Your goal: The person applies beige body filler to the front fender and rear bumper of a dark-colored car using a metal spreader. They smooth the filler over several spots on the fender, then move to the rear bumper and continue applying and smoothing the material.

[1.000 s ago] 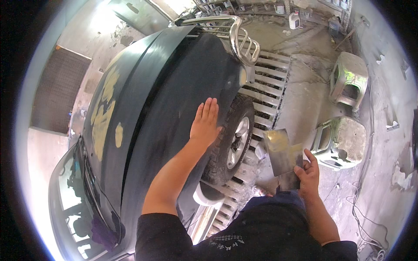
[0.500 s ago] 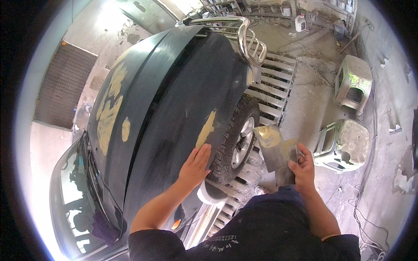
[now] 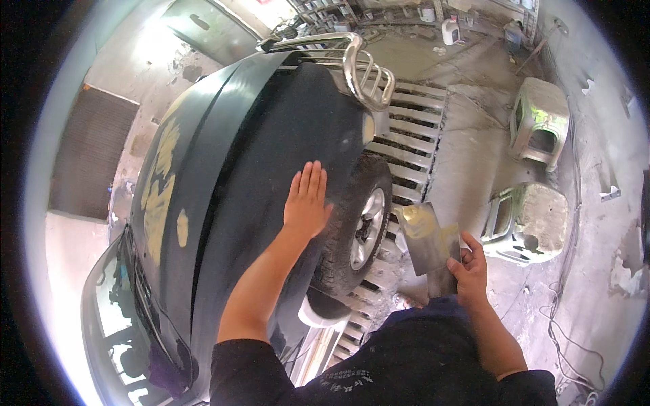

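- Your left hand [image 3: 306,201] lies flat and open on the dark fender [image 3: 271,203], fingers together and pointing toward 12 o'clock, palm down just above the wheel arch. It grips nothing; pressed flat like that, it looks placed to feel the panel's surface.
- Your right hand [image 3: 467,269] is closed around the lower end of a flat metal board [image 3: 426,240], thumb on the face, fingers wrapped behind.
- The board sits at about 3 o'clock from your left hand, well apart from the fender, over the floor grate [image 3: 406,145] and beside the tyre [image 3: 355,230].
- Its long axis runs from about 5 o'clock at your grip up to 11 o'clock at the free end, so the free end points toward the wheel.
- You hold its broad face turned up toward you, which keeps the yellowish filler [image 3: 416,220] on its upper half from sliding off and keeps it in your sight.
- Yellow filler patches [image 3: 159,203] show on the hood at 9 o'clock from your left hand.
- 2 dusty stools [image 3: 535,216] stand at 3 o'clock, near the board but not touching it.
- A chrome bull bar [image 3: 355,64] sits at 12 o'clock on the car's front.
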Demonstrator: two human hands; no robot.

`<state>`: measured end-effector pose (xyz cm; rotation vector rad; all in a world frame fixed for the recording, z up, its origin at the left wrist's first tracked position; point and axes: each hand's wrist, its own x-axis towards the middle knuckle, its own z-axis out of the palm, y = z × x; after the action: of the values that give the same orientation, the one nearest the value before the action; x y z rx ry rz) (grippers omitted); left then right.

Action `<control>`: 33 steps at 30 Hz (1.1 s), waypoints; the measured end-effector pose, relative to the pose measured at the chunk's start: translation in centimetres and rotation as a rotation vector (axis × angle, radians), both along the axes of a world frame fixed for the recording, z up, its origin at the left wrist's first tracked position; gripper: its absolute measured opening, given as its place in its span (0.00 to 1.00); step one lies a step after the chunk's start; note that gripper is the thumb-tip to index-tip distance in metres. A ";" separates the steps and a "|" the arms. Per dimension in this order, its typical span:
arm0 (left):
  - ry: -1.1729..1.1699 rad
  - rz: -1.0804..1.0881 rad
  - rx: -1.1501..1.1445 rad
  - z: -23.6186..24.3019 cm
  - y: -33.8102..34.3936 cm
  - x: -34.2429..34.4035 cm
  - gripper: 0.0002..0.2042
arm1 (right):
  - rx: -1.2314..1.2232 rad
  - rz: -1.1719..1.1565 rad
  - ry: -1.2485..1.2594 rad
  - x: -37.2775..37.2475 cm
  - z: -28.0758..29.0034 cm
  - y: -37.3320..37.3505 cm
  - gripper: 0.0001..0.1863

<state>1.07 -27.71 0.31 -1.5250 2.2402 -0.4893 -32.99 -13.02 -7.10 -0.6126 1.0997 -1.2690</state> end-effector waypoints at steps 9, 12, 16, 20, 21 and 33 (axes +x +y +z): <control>-0.367 -0.049 0.066 -1.3 -4.2 -3.0 0.38 | 0.072 -0.041 -0.036 -4.0 -0.5 -3.5 0.37; -0.492 -0.146 0.126 -1.6 -1.1 -2.6 0.39 | 0.040 0.006 -0.059 -4.7 -1.0 -5.4 0.36; -0.487 -0.174 0.221 -2.8 4.4 -0.9 0.40 | 0.001 0.097 -0.024 -5.0 -0.6 -7.6 0.36; -0.260 -0.070 0.447 -3.7 10.5 0.6 0.39 | -0.072 0.171 -0.033 -4.7 0.0 -8.8 0.34; -0.190 -0.020 0.554 -3.4 12.0 0.5 0.38 | -0.093 0.191 -0.039 -4.4 0.3 -9.0 0.34; 2.475 0.554 0.299 1.7 7.9 -13.9 0.15 | -0.351 0.440 -0.167 1.4 6.3 -12.0 0.34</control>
<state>-12.86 -19.85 1.97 -2.5177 1.7203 3.1681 -31.59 -25.03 -0.76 -0.9362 0.5631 -1.1056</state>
